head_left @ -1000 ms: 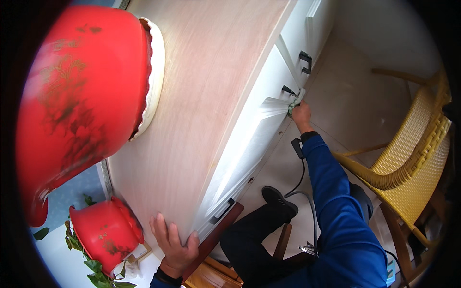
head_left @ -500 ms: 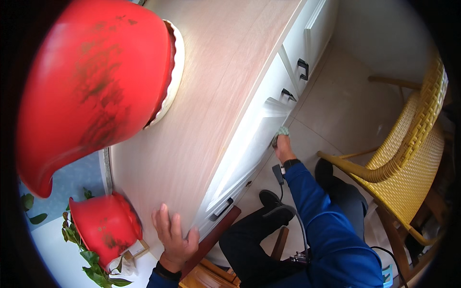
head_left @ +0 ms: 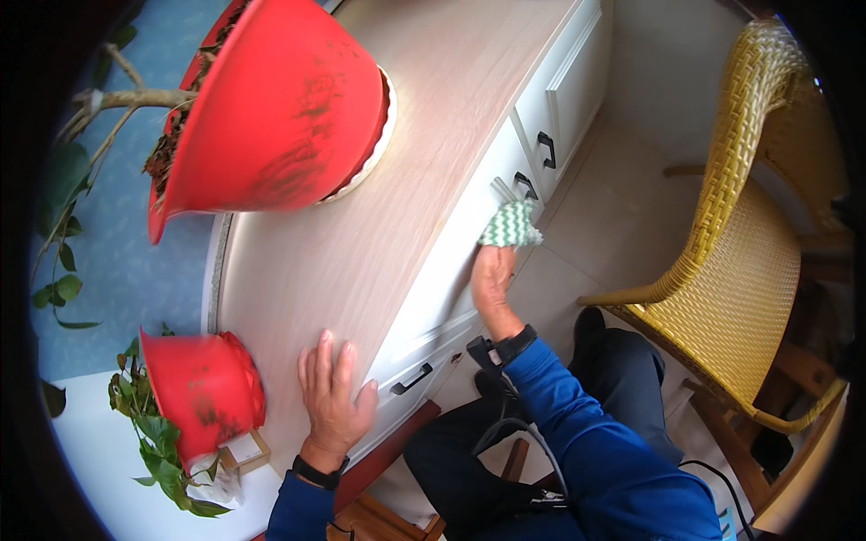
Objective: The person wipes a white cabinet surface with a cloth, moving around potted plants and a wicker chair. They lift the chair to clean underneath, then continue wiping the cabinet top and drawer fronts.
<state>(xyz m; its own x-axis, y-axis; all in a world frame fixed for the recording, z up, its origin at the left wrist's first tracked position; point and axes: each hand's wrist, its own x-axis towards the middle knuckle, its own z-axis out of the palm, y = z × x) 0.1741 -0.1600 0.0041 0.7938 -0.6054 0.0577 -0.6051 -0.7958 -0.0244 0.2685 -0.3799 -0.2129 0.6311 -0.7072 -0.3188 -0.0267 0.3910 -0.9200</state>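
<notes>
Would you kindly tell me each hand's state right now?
Left hand: open, resting on the wooden cabinet top.
Right hand: holding a green-and-white cloth at the white cabinet front.

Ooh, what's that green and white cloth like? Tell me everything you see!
The cloth has green and white zigzag stripes and looks soft, like fabric. It's crumpled, with an uneven edge. The right hand holds it, hiding part of it, beside the white cabinet front near a black handle. Whether it touches the cabinet is hard to tell.
</notes>
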